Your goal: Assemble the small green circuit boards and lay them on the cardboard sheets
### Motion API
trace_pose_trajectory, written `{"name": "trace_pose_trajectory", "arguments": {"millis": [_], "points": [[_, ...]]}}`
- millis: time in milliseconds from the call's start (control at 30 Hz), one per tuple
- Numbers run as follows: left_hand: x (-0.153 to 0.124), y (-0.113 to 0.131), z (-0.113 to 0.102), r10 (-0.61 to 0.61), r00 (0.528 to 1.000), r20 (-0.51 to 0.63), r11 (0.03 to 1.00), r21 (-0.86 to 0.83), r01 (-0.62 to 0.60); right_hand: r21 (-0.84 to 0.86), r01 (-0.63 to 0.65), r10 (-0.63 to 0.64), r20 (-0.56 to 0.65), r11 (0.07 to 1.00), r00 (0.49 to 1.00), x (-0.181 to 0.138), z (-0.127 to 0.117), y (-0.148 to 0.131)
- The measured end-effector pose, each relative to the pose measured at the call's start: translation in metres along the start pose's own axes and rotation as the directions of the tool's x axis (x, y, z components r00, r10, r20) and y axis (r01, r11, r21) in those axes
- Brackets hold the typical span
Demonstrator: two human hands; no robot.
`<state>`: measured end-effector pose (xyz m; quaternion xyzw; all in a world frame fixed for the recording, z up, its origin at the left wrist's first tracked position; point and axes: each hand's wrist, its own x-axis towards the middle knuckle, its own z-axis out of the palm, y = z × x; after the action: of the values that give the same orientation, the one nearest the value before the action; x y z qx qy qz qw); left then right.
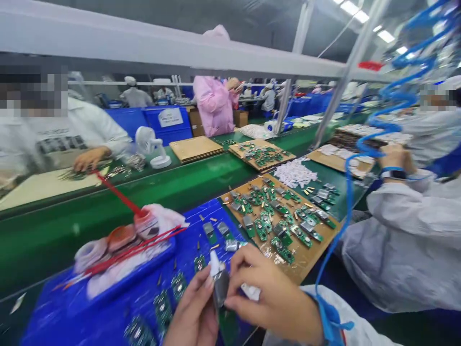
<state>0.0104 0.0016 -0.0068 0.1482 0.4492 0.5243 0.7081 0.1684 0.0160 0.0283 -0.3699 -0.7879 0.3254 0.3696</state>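
Note:
My left hand (194,307) is closed round a green circuit board (227,327) that bears a silver motor (221,286). A white plastic tip (215,263) sticks up at the motor's top end. From the right, my right hand (270,293) has thumb and fingers bent against the motor's side. A small white plastic piece (251,291) shows in the curl of its fingers. Several green boards (179,286) lie in a row on the blue mat (90,327) beside my left hand. More boards with silver motors (225,230) lie just beyond the hands.
A cardboard sheet (248,185) carries many boards. White parts (295,173) are heaped behind it. A blue tray (133,269) holds red sticks, cups and cloth. A blue coiled cord (348,192) runs to my right wrist. Co-workers sit at right and across the green conveyor (90,202).

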Motion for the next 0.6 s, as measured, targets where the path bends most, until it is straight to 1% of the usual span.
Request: {"name": "trace_pose_trajectory", "arguments": {"millis": [100,200,300,433,500,600], "points": [[-0.007,0.001,0.008,0.026,0.999,0.035,0.992,-0.121,-0.022,0.003,0.019,-0.019,0.022,1.000,1.000,-0.002,-0.007,-0.007],[-0.017,0.001,0.012,0.036,0.995,0.088,0.985,-0.172,-0.021,-0.006,0.030,-0.030,0.020,1.000,0.999,-0.006,-0.006,-0.009],[-0.023,-0.001,0.011,0.050,0.991,0.128,0.983,-0.181,-0.026,-0.059,0.064,-0.063,0.010,0.996,0.998,-0.011,-0.005,-0.010],[-0.027,-0.004,0.007,0.065,0.985,0.161,0.987,-0.158,-0.039,-0.131,0.113,-0.109,0.033,0.985,0.993,-0.017,-0.006,-0.012],[-0.029,-0.006,0.007,0.068,0.983,0.168,0.989,-0.142,-0.045,-0.124,0.102,-0.096,0.054,0.987,0.994,-0.019,-0.006,-0.013],[-0.034,-0.009,0.006,0.070,0.985,0.157,0.991,-0.125,-0.051,-0.065,0.050,-0.044,0.090,0.997,0.995,-0.022,-0.004,-0.014]]}}
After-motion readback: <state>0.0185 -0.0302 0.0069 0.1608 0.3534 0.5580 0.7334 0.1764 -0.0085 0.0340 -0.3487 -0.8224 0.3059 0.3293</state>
